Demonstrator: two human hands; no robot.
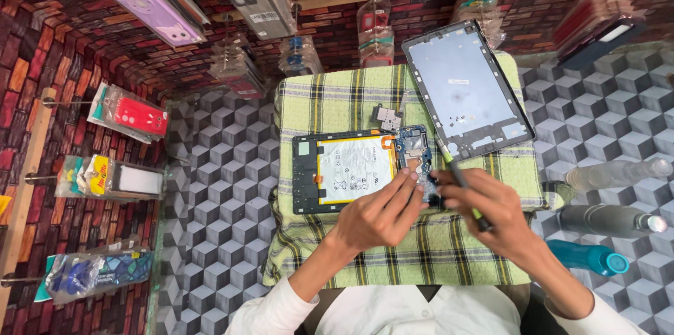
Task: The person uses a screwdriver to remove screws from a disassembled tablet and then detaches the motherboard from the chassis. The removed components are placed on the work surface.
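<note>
bottles (611, 219) crowd right, back cover (467, 89) blocks beyond

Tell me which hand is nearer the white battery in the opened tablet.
Left. The left hand has its fingertips at the edge of the battery. The right hand, holding a screwdriver, sits farther off, past the circuit board.

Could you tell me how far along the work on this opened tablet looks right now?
Done: the back cover is off and lies beside the tablet; a small metal part lies loose. In hand: the left hand steadies the circuit board while the right hand holds a green-tipped tool. Left: the battery remains seated.
</note>
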